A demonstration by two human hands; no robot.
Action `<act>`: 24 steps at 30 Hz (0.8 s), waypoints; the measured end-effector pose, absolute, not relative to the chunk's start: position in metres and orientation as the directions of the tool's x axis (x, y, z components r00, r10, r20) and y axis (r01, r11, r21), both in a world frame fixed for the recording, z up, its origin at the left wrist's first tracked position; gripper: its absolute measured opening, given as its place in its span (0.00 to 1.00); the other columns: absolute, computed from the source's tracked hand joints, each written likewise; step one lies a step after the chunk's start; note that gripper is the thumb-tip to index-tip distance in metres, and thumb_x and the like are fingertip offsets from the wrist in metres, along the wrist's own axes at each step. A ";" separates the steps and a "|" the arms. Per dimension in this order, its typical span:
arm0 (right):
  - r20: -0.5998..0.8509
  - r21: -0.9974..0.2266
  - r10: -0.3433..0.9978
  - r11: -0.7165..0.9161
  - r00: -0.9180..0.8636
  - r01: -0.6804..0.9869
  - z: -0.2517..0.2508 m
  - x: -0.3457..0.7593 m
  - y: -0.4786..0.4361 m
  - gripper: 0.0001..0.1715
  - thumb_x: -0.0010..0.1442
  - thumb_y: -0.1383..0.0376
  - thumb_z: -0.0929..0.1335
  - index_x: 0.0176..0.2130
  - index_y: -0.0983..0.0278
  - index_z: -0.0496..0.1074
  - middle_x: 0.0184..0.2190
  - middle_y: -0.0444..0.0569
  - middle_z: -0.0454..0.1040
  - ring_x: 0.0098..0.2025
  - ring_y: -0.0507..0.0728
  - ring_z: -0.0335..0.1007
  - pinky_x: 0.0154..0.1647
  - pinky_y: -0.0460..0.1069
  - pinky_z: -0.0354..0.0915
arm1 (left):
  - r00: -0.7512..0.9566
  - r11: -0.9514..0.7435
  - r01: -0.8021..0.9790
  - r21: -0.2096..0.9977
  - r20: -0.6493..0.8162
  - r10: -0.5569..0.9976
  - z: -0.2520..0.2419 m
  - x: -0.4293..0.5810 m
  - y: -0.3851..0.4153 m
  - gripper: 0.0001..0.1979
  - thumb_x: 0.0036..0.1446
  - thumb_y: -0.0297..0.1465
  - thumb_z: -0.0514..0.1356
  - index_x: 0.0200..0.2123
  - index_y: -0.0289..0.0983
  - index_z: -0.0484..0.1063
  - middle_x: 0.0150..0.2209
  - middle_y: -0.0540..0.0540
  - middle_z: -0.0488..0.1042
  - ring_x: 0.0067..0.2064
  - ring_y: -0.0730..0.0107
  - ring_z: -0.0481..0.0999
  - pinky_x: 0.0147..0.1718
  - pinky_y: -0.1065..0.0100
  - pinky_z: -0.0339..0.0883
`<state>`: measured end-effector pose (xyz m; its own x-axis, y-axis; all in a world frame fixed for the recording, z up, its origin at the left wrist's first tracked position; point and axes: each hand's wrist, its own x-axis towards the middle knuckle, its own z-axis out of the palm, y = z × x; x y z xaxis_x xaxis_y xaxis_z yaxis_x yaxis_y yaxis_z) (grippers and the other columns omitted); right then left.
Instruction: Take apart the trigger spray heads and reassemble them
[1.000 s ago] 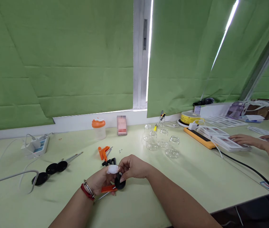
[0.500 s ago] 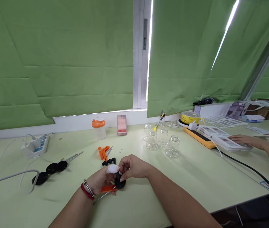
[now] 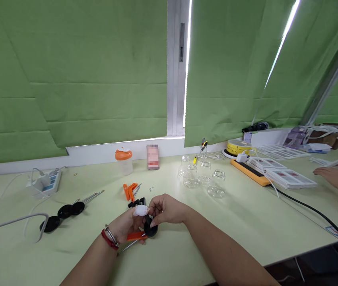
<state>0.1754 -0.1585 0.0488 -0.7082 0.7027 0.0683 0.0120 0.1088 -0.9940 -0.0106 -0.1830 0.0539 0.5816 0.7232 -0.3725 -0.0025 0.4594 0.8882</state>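
Note:
Both hands meet above the near middle of the table, around a round black disc-shaped part (image 3: 150, 230). My left hand (image 3: 127, 226), with a white wrapping on the thumb, is closed round an orange plastic piece (image 3: 136, 236) and the black part. From there a thin metal rod (image 3: 129, 247) slants down to the left. My right hand (image 3: 166, 212) pinches at the top of the black part; its fingertips hide whether a smaller piece is there. Just beyond lie black angled pieces (image 3: 140, 201) and orange angled handles (image 3: 131, 191) with metal rods.
Black discs with metal rods (image 3: 78, 208) lie to the left, near a power strip (image 3: 45, 184). An orange-lidded cup (image 3: 124, 161) stands behind. Several glass jars (image 3: 216, 184), an orange power strip (image 3: 251, 172) and card stacks (image 3: 291, 178) are rightward, near another person's hand (image 3: 331, 176).
My hands stay almost where they were, on the black part. At the right, the other person's hand has drawn back from the card stack, towards the right edge.

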 end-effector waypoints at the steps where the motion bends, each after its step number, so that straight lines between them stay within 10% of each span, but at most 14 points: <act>1: 0.069 -0.994 0.699 0.112 -0.711 0.013 0.048 0.175 -0.158 0.25 0.31 0.64 0.79 0.30 0.67 0.70 0.23 0.39 0.67 0.25 0.47 0.61 0.27 0.44 0.61 | 0.582 0.459 -0.003 0.888 -0.372 0.723 0.054 -0.010 -0.183 0.22 0.46 0.41 0.58 0.41 0.33 0.67 0.29 0.41 0.74 0.30 0.57 0.74 0.20 0.64 0.66; 24: 0.072 -0.995 0.692 0.101 -0.718 -0.002 0.044 0.175 -0.156 0.24 0.32 0.62 0.78 0.26 0.67 0.67 0.25 0.39 0.66 0.26 0.47 0.61 0.30 0.45 0.62 | 0.586 0.467 -0.014 0.884 -0.371 0.720 0.056 -0.010 -0.183 0.22 0.45 0.43 0.58 0.41 0.34 0.68 0.30 0.41 0.74 0.29 0.59 0.74 0.20 0.64 0.66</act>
<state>0.1751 -0.1563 0.0440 -0.7183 0.6920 0.0717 -0.0024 0.1006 -0.9949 -0.0096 -0.1834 0.0558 0.5864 0.7203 -0.3706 -0.0144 0.4667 0.8843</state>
